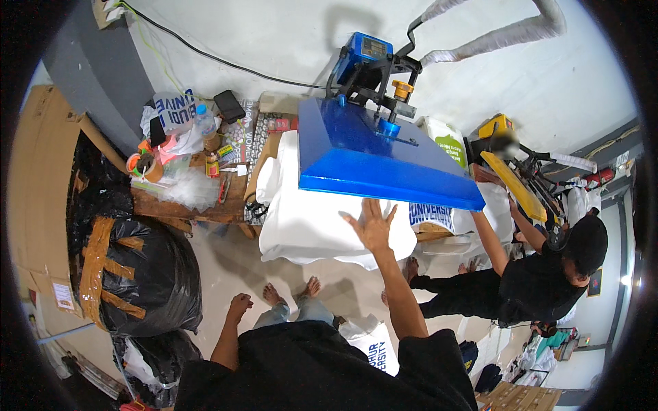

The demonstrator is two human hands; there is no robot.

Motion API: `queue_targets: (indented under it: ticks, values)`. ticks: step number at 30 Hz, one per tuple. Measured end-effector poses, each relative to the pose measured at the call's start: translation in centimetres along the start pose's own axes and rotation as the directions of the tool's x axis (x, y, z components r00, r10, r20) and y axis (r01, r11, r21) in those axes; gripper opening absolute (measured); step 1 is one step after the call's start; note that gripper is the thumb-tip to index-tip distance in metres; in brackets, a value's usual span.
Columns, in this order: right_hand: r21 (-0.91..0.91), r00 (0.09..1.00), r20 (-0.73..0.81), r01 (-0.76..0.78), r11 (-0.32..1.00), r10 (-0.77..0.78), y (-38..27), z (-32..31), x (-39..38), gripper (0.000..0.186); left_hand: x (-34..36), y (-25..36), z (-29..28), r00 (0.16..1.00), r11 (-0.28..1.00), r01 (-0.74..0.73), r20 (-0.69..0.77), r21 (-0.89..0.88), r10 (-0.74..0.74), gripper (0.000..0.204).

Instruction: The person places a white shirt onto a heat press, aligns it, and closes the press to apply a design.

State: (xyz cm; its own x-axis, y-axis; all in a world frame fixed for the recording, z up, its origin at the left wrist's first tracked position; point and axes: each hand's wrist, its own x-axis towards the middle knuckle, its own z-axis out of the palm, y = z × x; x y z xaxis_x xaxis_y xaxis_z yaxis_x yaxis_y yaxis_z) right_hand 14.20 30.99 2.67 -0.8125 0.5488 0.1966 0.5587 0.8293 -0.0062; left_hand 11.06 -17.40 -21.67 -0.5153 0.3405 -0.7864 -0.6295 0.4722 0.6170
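Observation:
My right hand (pixel 373 227) lies with spread fingers on a white cloth (pixel 308 219), perhaps a shirt, draped over the lower bed of a heat press. Above its fingertips the raised blue top plate (pixel 384 164) of the press hides the far part of the cloth. My left hand (pixel 240 305) hangs low at my left side, apart from the press, its fingers curled in and no object visible in them. A white cloth with blue lettering (pixel 432 215) sits just right of my right hand.
A cluttered wooden table (pixel 229 198) with tape rolls, a bottle (pixel 204 120) and scissors (pixel 256 208) stands left. Black taped bundles (pixel 168 274) fill the floor at left. At right, a person in black (pixel 541 281) works by a yellow press (pixel 514 185). Printed white cloth (pixel 373 346) lies behind me.

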Motion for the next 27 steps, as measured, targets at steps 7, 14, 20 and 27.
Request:
queue_targets:
  ticks: [7,14,20,27]
  values:
    - [0.194,1.0,-0.015,0.024,0.981,-0.021,-2.4,-0.6,-0.1,0.08,-0.1,1.3,0.1,0.995,0.992,0.097,-0.012,0.077,-0.096,0.028]
    - [0.139,0.988,-0.109,-0.093,0.986,0.108,-1.2,0.0,0.3,0.079,0.6,0.7,-0.2,0.999,0.998,0.046,-0.031,0.053,-0.044,0.03]
    - [0.193,0.932,-0.018,-0.353,0.916,0.363,1.8,0.2,1.2,0.082,0.8,0.8,0.3,0.999,0.997,-0.021,-0.027,0.07,0.023,0.029]
    - [-0.002,0.973,-0.032,-0.228,0.974,0.228,0.9,1.2,0.1,0.082,1.2,-1.0,0.9,0.998,0.995,0.021,0.049,0.1,-0.026,0.031]
